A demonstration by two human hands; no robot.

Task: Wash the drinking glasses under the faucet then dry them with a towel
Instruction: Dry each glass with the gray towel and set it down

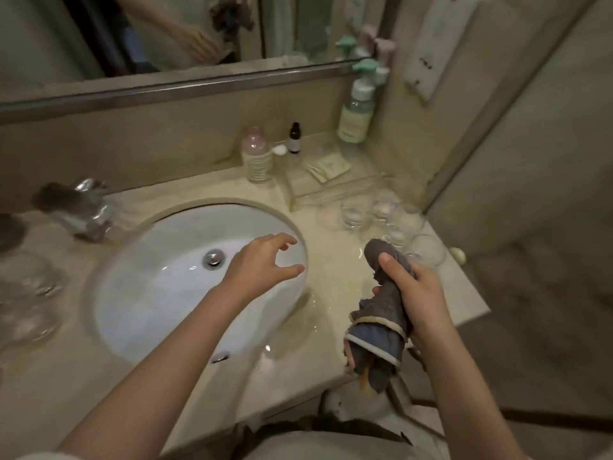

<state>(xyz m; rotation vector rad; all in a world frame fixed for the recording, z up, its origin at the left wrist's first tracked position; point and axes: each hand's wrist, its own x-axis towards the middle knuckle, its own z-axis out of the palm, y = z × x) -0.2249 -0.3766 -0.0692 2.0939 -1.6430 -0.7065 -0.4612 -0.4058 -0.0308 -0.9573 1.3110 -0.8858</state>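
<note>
My right hand (418,293) has its grip clamped round the bunched grey towel (381,320); my left hand (262,263) hangs over the sink (139,293), fingers spread, holding nothing. Just beyond the towel stands a cluster of glasses (381,217) on the wet table (331,260); more glasses (30,293) sit blurred, far off past my left hand. I judge drying is in hand and the faucet (79,207) is off. Bottles (257,156) have labels, none readable.

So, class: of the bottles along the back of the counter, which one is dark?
The small dark bottle, standing between the pink-capped bottle and the tall green pump bottle; the other two are pale.
</note>
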